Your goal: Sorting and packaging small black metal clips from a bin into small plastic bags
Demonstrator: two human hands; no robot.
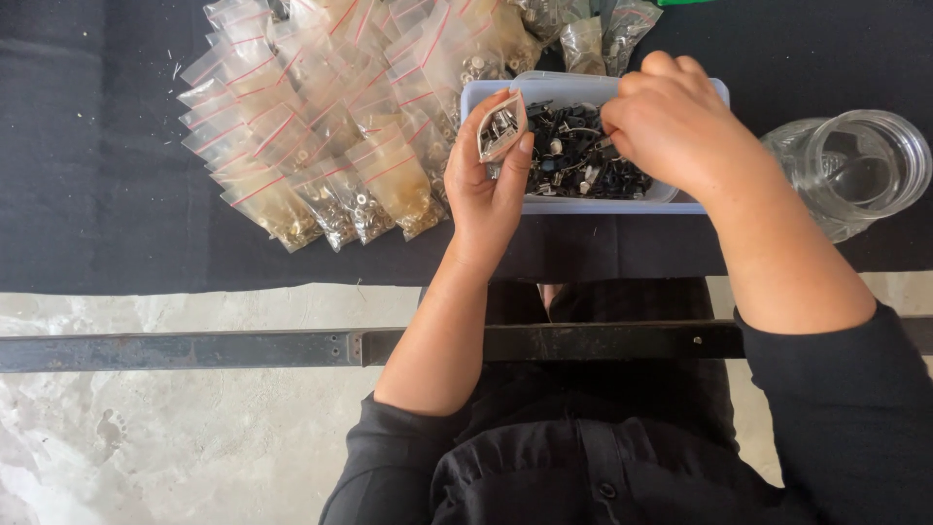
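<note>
The left hand (486, 180) held a small clear bag (501, 126) between thumb and fingers, its mouth pulled open and tilted toward the right. A few small metal pieces showed inside the bag. The hand was closed on the bag just at the left near corner of a pale blue tray (593, 204).

The right hand (671, 122) reached down into the tray from the right, its fingers curled in among a heap of small dark and silvery parts (573, 156). The fingertips were buried in the heap, so whether they pinched a piece or were simply closed could not be told.

The tray sat on a black cloth (97, 194) that covered the table, close to its near edge. To the left of the tray, and running to the far side, lay a wide pile of filled bags (321, 126) with red sealing strips, overlapping one another, each holding small metal bits. To the right of the tray, near the right forearm, a clear glass jar (855, 170) lay tipped on its side, its mouth facing right. Below the table edge ran a dark metal bar (194, 348) over a pale floor.
</note>
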